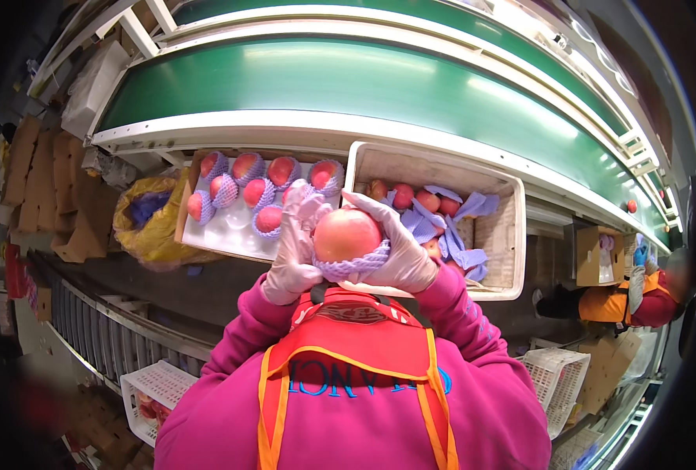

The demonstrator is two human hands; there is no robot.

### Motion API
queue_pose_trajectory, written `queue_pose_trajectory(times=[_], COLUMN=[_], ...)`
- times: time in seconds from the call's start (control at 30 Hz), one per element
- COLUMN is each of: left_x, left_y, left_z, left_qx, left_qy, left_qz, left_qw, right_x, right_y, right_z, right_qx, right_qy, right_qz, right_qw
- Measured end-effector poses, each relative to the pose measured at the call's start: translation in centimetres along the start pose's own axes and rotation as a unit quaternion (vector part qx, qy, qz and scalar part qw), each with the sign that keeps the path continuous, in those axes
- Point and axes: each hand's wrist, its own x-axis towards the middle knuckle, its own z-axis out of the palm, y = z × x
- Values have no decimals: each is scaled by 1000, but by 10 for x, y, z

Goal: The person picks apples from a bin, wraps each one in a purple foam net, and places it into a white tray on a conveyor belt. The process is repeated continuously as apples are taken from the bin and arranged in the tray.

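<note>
Between my two gloved hands, close below the camera, is a large red apple (347,235) with a purple foam net (352,265) around its lower part. My right hand (401,247) is closed around the apple's side and the net. My left hand (298,244) is at the other side, its fingers bent near the fruit; whether it also grips the apple or net is hard to tell. To the left, several netted apples (248,167) sit in a white moulded tray (230,232) in a cardboard box. At the right, a white plastic crate (515,235) holds loose apples (402,195) and purple foam nets (421,226).
A green conveyor belt (336,76) with a white rail runs beyond the boxes. Left are a yellow plastic bag (171,235) and cardboard (69,182). A roller conveyor (95,317) lies lower left. Far right, a person in an orange vest (604,304) stands by another box (589,255).
</note>
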Motion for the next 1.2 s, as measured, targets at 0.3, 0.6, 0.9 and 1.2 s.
queue_pose_trajectory(times=[0.3, 0.6, 0.9, 1.2], left_x=[-12, -19, -22, -21], left_y=[-3, -3, -6, -20], left_z=[1, 8, 4, -4], left_qx=[99, 232, 207, 225], left_qy=[57, -13, -17, 37], left_qz=[-146, -53, -42, -53], left_qw=[983, 971, 977, 972], right_x=[4, -1, -4, -2], right_y=[-4, -31, -2, -19], right_z=[9, 4, 3, 13], right_qx=[89, -267, -47, -74], right_qy=[38, -59, -66, -29], right_qz=[120, 55, 170, 155], right_qw=[988, 960, 982, 985])
